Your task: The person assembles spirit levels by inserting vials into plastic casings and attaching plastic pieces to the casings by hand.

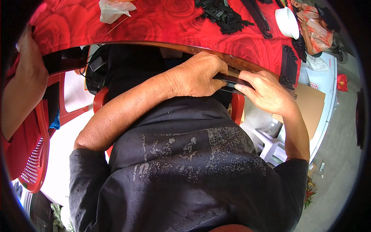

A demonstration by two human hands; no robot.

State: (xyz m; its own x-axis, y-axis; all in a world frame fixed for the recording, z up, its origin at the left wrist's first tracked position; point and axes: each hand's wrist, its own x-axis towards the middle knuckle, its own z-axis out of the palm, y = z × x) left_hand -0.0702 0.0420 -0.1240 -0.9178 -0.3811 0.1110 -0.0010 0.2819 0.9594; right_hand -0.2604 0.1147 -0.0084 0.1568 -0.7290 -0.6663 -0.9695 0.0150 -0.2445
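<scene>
Just below the near edge of the table (143,33), which has a red rose-print cover, both my hands grip a narrow black plastic strip (231,82). My left hand (199,75) is closed on its left end, with the thumb pointing right. On the other end, my right hand (266,91) pinches the strip between thumb and fingers. My fingers hide much of the piece, so its full shape cannot be made out. Beyond my hands, a pile of small black plastic parts (224,18) lies on the table, with longer black strips (258,17) beside it.
A white bowl (286,23) and stacked black strips (288,66) sit at the table's right. A crumpled plastic bag (115,11) lies far left. Another person's arm (25,87) shows at left, near a red chair (40,154). Another person (315,27) is at far right, beyond a cardboard box (309,101).
</scene>
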